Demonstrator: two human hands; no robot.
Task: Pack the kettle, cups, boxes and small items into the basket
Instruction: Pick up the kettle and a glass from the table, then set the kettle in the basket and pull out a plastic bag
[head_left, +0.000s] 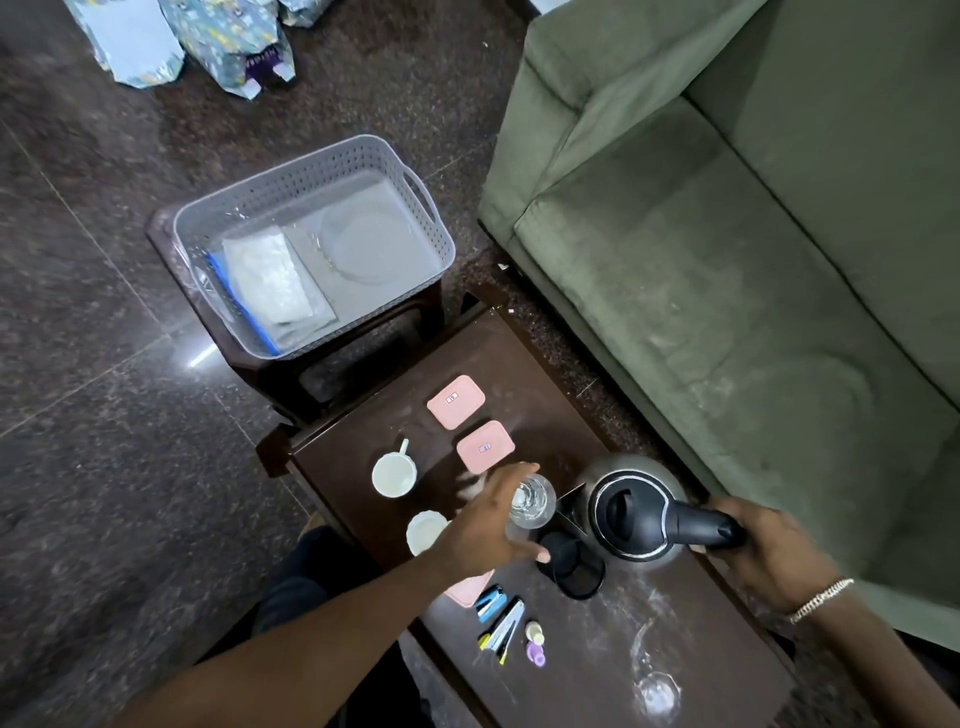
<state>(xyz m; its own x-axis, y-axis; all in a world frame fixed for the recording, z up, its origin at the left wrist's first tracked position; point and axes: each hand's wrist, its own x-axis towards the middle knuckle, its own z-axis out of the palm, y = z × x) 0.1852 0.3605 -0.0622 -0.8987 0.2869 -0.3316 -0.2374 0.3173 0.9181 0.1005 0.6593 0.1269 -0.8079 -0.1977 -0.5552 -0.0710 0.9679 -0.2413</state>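
My right hand (763, 551) grips the black handle of the steel kettle (631, 506), which stands or hovers just above the dark table (597, 654). My left hand (488, 525) reaches over a clear glass (535, 501) with fingers spread, holding nothing. Next to the kettle lies its black base (574, 569). Two white cups (394, 474) (423, 531) and two pink boxes (456, 401) (485, 447) sit on the table's far half. The grey basket (311, 171) stands on a stool beyond the table, holding a plastic bag and a clear lid.
Staplers (491, 603) (504, 631), two small bottles (535, 644) and another glass (658, 693) lie on the near part of the table. A green sofa (753, 234) borders the table's right side. Patterned bags (218, 36) stand on the floor at the far left.
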